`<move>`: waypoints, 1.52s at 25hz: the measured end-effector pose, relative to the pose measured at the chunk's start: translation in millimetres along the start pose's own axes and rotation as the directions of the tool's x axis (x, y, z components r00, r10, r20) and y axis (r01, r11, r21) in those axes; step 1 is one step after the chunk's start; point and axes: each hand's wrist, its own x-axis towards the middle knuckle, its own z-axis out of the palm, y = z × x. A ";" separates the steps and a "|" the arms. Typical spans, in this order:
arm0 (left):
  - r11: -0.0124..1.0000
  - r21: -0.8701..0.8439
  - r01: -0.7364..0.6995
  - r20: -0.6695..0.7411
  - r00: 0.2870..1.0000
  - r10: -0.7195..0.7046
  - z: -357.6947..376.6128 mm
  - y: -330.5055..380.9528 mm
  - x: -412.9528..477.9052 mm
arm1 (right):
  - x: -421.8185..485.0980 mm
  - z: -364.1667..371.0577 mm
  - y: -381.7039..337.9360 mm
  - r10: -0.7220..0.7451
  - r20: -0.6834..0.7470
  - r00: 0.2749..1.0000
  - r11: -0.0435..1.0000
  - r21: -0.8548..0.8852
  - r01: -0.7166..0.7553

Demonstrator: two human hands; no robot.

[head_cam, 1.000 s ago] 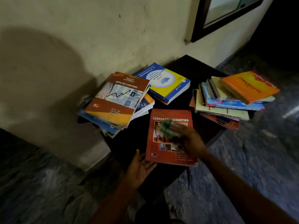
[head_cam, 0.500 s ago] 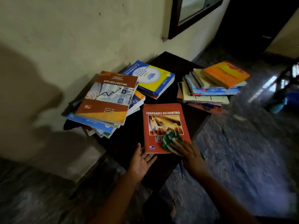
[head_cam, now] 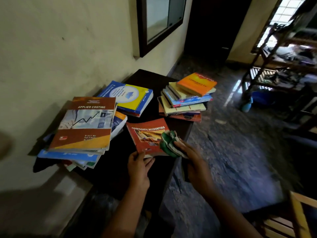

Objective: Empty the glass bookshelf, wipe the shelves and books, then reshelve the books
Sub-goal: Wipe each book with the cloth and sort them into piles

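A red "Corporate Accounting" book (head_cam: pixel 145 136) lies near the front of a dark table (head_cam: pixel 149 78). My left hand (head_cam: pixel 139 167) pinches the book's near edge, which is raised a little. My right hand (head_cam: pixel 193 160) presses a green and white cloth (head_cam: pixel 169 143) onto the book's right side. To the left sits a pile topped by the brown "Applied Costing" book (head_cam: pixel 85 124). A blue and yellow maths book (head_cam: pixel 128 97) lies at the back. A stack topped by an orange book (head_cam: pixel 197 83) stands on the right.
A cream wall runs along the left, with a dark-framed glass panel (head_cam: pixel 159 19) above the table. A dark doorway (head_cam: pixel 211 28) is at the back. A cluttered wooden rack (head_cam: pixel 283 66) stands at the right, and a wooden frame (head_cam: pixel 300 213) at the bottom right. The floor is dark stone.
My left hand moved from lying flat on the table to gripping the red book's near edge. My right hand slid the cloth to the book's right side. The view swung right.
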 end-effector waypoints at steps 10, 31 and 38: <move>0.269 0.640 -0.719 0.236 0.517 0.823 9.5 8.1 -11.2 | 42.5 -13.9 6.5 -0.072 -0.059 0.996 0.973 0.215 0.083; -0.322 0.752 -0.575 0.657 0.612 0.441 -147.8 -26.1 64.8 | 136.3 99.3 99.3 0.453 0.262 0.852 0.741 -0.643 -0.196; -0.227 0.778 -0.586 0.617 0.643 0.455 -160.4 -35.5 68.3 | 56.1 145.6 60.2 0.141 0.485 0.863 0.792 -0.578 0.195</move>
